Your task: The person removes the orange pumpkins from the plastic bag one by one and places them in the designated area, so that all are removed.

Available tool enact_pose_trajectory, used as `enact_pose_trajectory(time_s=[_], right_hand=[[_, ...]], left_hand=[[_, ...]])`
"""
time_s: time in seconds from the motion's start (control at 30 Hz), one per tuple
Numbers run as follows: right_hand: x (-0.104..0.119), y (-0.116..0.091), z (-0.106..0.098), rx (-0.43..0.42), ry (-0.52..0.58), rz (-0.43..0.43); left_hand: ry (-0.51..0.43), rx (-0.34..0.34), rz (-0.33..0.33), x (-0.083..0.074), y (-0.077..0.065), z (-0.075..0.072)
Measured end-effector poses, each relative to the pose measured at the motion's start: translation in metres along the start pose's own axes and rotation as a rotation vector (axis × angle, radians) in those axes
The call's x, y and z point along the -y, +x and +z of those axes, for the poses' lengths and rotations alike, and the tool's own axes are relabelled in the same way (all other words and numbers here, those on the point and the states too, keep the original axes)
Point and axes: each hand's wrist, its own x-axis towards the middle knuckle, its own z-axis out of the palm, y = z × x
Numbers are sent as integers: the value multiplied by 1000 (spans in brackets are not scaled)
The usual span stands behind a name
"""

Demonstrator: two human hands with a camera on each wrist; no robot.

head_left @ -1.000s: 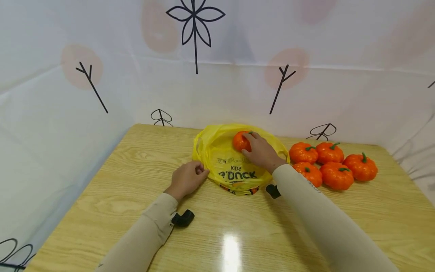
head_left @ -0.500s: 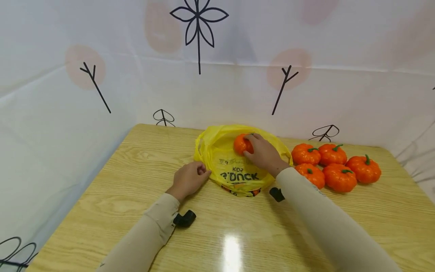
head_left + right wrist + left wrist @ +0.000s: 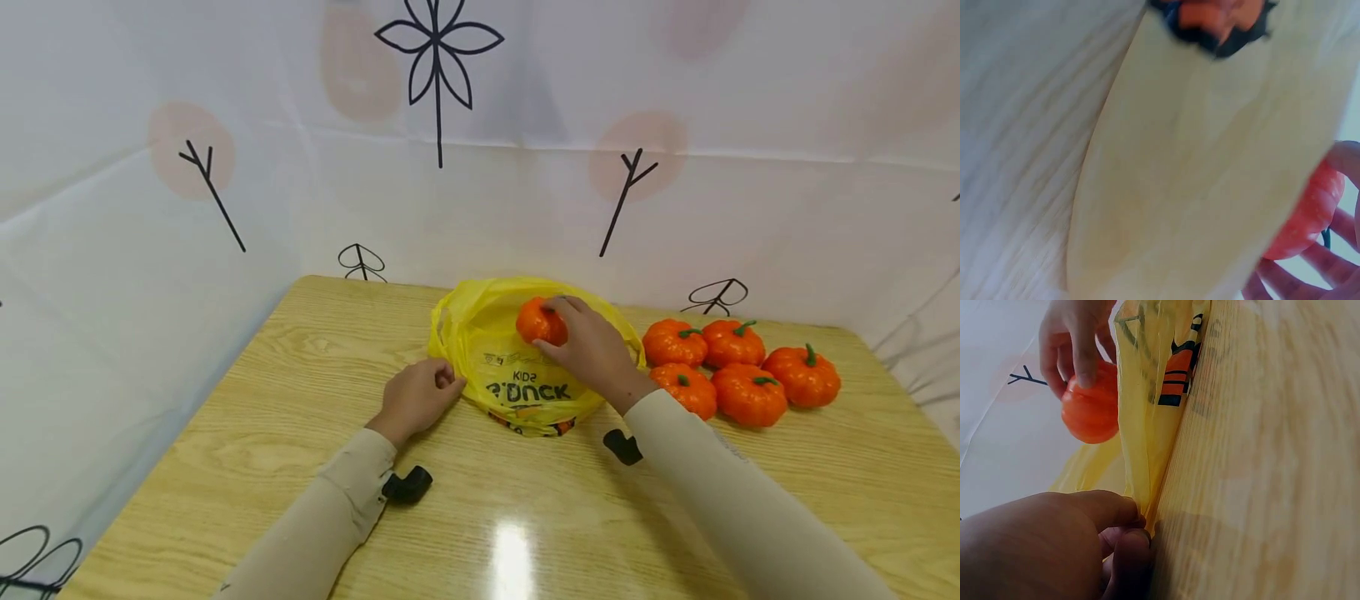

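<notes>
A yellow plastic bag (image 3: pixel 480 350) with dark "DUCK" lettering lies spread with its mouth open at the table's far middle. My left hand (image 3: pixel 420 393) is at its near left rim; in the left wrist view thumb and index finger pinch the bag's edge (image 3: pixel 1138 456). Over the bag's mouth, my right hand (image 3: pixel 592 346) holds an orange toy pumpkin (image 3: pixel 536 321), thumb on the near side and fingers over the top. From the right wrist, the fingers show round the pumpkin (image 3: pixel 1307 219), partly hidden behind the bag's wall (image 3: pixel 1166 187).
Several more orange pumpkins with green stems (image 3: pixel 750 394) stand grouped right of the bag, close to my right forearm. The wooden table (image 3: pixel 300 375) ends at a white patterned cloth (image 3: pixel 517 208) at the back and left. A black camera mount (image 3: pixel 407 485) sits at my left wrist.
My right hand has shifted slightly right and toward me, and more of the pumpkin's surface shows between thumb and fingers. The left hand stays at the bag's rim.
</notes>
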Motion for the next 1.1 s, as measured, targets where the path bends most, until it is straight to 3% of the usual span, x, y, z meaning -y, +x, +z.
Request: enact_pose_trajectory(time_s=[0.7,0.9,1.1], right_hand=[[3,-79,-12,-178,99,-91],[-3,-105,-16,-278,102,-166],[-6,-118,-18,-325,84,-210]], left_hand=[[-10,0,-12,-3,-2,0],[1,-9,9,-6,-1,0],[6,4,-10,-5,-3,0]])
